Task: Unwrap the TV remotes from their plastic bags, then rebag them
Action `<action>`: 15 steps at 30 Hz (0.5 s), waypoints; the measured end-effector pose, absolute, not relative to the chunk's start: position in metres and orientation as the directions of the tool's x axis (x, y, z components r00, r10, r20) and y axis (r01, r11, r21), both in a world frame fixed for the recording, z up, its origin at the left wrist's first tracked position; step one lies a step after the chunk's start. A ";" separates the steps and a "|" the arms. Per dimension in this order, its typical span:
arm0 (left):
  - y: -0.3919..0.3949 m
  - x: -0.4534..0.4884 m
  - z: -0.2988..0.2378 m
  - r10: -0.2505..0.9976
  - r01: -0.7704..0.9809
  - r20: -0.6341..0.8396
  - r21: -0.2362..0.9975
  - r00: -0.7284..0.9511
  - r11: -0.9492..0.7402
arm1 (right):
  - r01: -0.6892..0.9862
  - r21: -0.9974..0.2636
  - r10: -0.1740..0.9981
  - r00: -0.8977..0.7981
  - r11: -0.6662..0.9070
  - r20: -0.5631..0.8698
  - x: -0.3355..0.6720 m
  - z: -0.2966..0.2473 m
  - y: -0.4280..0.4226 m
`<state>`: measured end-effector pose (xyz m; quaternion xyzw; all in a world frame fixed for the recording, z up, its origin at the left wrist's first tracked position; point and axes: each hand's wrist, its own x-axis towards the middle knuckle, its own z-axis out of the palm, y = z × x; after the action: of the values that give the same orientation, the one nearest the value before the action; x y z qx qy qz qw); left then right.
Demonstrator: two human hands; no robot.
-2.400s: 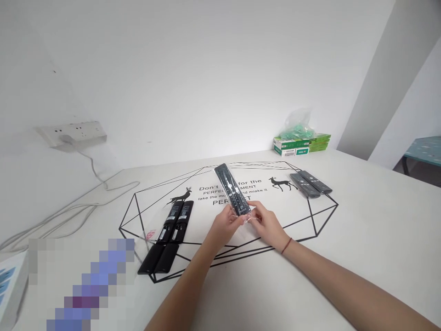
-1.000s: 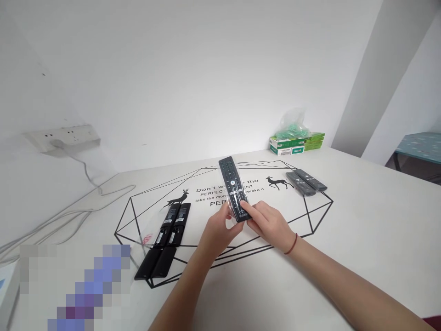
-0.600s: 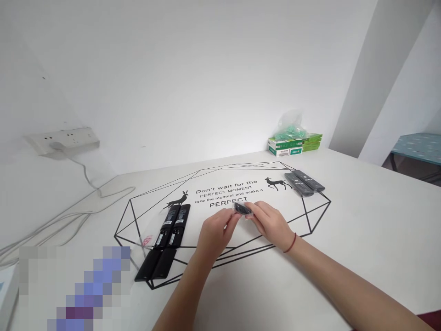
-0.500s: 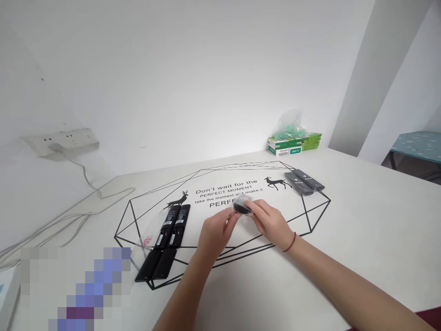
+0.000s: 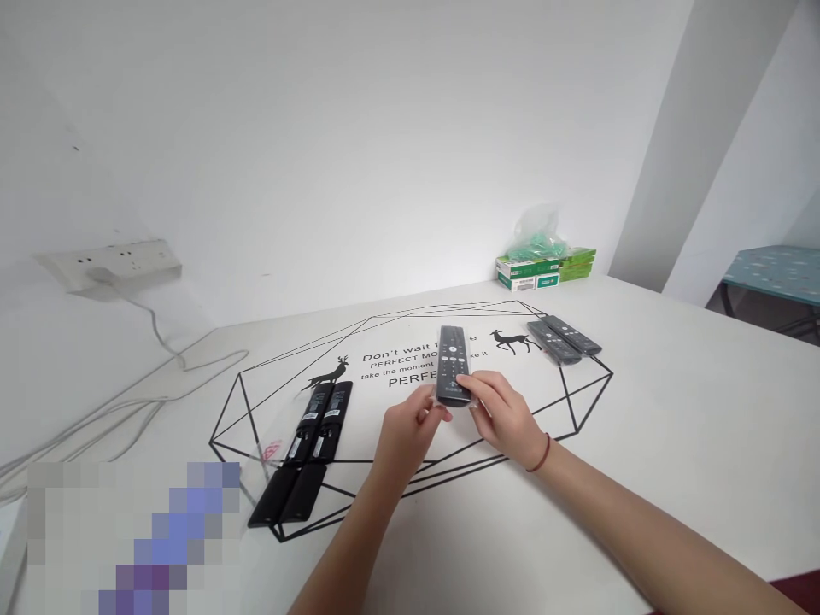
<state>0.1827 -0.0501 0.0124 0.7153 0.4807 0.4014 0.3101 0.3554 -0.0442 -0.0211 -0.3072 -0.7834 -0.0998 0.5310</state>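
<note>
Between my hands, above the middle of the table (image 5: 666,410), is a black remote control (image 5: 452,363) in a clear plastic sleeve, its button side facing me. My left hand (image 5: 410,427) pinches the near left corner of the sleeve. With the thumb on the buttons, my right hand (image 5: 506,414) grips the remote's near right end. Two black remotes (image 5: 315,436) lie side by side on the left, back side up with their battery bays showing, and black covers (image 5: 288,495) lie at their near ends. On the right rest two more remotes (image 5: 564,337), buttons up.
Green and white boxes (image 5: 529,272) with a clear plastic bag (image 5: 538,231) on top stand against the wall. A power strip (image 5: 115,263) with a white cable (image 5: 154,325) is at the left. A clear plastic sleeve with red print (image 5: 272,448) lies beside the left remotes.
The remote in my hands has tipped from end-on to showing its full button face. My hands stay in nearly the same place.
</note>
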 end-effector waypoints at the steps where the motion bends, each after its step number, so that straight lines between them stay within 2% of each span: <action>1: -0.050 0.184 0.012 0.957 0.366 0.212 0.890 0.198 -0.273 | 0.579 -0.162 0.368 -0.257 0.799 0.894 0.355 -0.022 -0.045; 4: -0.048 0.186 0.013 0.981 0.109 0.045 0.992 0.187 -0.066 | 0.553 -0.146 0.359 -0.298 0.820 0.885 0.353 -0.024 -0.046; 8: -0.048 0.184 0.018 0.979 -0.109 -0.084 0.988 0.184 0.106 | 0.518 -0.135 0.347 -0.337 0.845 0.875 0.351 -0.025 -0.046; 12: -0.050 0.183 0.024 0.970 -0.212 -0.077 0.969 0.231 0.128 | 0.515 -0.135 0.354 -0.355 0.846 0.865 0.353 -0.020 -0.043; 14: -0.051 0.184 0.024 0.977 -0.221 -0.062 0.969 0.204 0.108 | 0.519 -0.191 0.408 -0.344 0.833 0.846 0.355 -0.018 -0.041; 15: -0.050 0.184 0.023 0.981 -0.221 -0.061 0.970 0.186 0.102 | 0.508 -0.258 0.459 -0.323 0.822 0.827 0.355 -0.018 -0.040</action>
<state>0.1841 -0.0504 0.0234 0.4606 0.4125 0.4868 0.6170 0.3553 -0.0399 -0.0180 -0.2977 -0.8129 -0.0245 0.4999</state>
